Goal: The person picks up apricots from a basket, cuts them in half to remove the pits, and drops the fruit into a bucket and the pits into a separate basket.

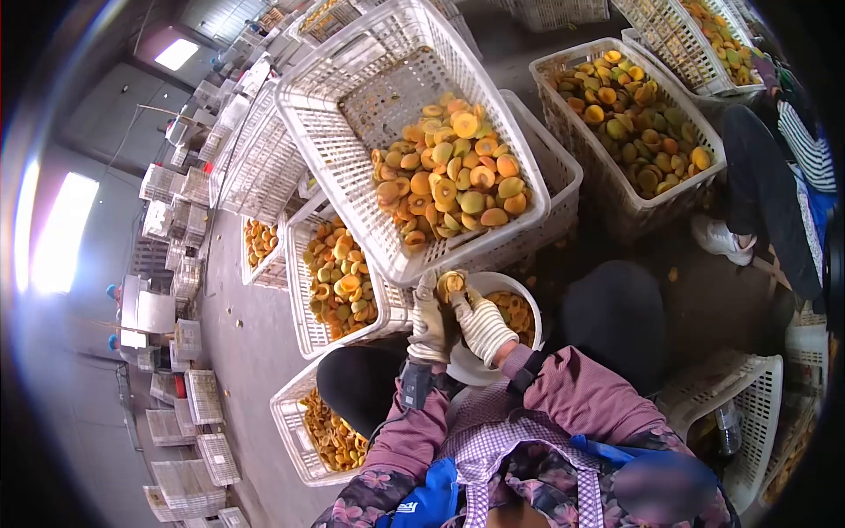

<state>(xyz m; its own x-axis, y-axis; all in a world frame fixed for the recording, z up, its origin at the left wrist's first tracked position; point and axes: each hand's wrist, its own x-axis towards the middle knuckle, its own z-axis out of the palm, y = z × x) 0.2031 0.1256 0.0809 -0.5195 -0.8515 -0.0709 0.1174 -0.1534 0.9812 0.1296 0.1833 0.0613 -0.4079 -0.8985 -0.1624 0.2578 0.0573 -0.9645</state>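
Note:
My left hand (429,321), in a whitish work glove, is raised beside my right hand, its fingers close together near the rim of the large crate; what it grips, if anything, is too small to make out. My gloved right hand (480,324) holds an orange fruit half (451,283) at its fingertips, cut face up. Just below and right of the hands stands a white bucket (534,310) with orange pieces (512,315) in it. Above them tilts a white slatted crate (310,141), partly filled with halved fruit (444,180).
More fruit crates stand at the left (304,299), lower left (286,414) and upper right (634,198). A seated person (766,185) is at the right edge. An overturned white crate (761,414) lies lower right, beside a clear bottle (729,429).

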